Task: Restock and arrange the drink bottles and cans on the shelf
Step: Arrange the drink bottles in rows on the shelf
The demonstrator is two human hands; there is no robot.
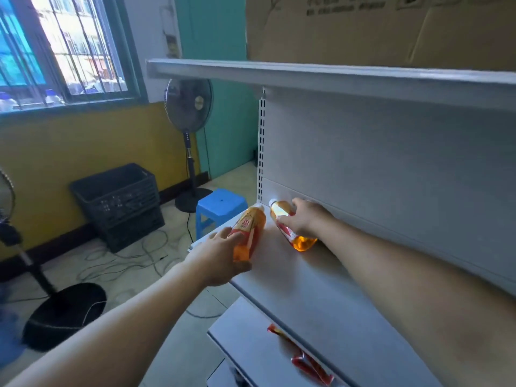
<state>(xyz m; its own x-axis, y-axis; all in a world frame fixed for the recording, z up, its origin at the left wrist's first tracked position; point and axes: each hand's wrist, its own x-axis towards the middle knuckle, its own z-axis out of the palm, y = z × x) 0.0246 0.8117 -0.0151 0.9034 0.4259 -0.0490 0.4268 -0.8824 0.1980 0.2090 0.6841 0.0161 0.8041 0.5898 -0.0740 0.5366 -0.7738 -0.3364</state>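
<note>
Both hands reach to the left end of the grey middle shelf [293,289], each holding an orange drink bottle with a red and white label. The left hand [220,255] wraps its fingers and thumb round the lower part of the left bottle [248,233], which is at the shelf's front left corner with its white cap pointing up and away; I cannot tell whether its base touches the shelf. The right hand [304,219] grips the right bottle [279,212] round the middle from above, close to the back panel, with the cap leaning left and the base at or just above the shelf board. The two bottles are near each other but apart. Above them is an upper shelf [335,79] with cardboard boxes [363,32] on it. On the lower shelf [251,350] lie red packets [310,361]. On the floor to the left are a blue stool [220,208], a black crate [120,202], a standing fan [188,107] and loose cables [125,255].
</note>
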